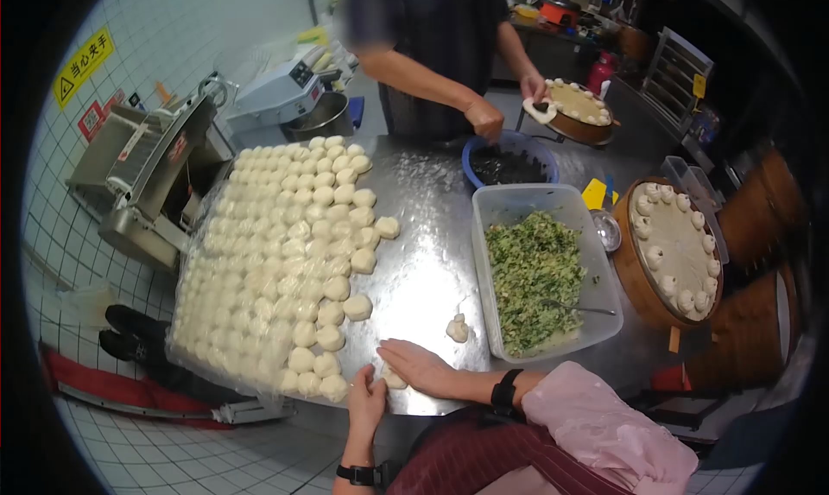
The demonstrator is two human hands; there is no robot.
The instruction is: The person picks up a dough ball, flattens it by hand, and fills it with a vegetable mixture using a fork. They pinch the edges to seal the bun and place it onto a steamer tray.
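At the near edge of the steel table, my right hand (420,368) lies with its fingers stretched out, its palm side over a small dough piece (394,378) that is partly hidden. Close on the left is my left hand (367,398), fingers loosely bent and apart, beside that dough with nothing visible in it. Rows of white dough balls (285,253), partly under clear plastic film, spread over the table's left side. A small pinched dough lump (458,328) sits right of my hands.
A clear tub (611,301) holds chopped green filling and a spoon. Behind it is a blue bowl (473,177) of dark filling, where a co-worker's hand (485,119) reaches; their other hand holds a filled wrapper (541,112). Bamboo steamers (643,279) with buns stand right and at the back.
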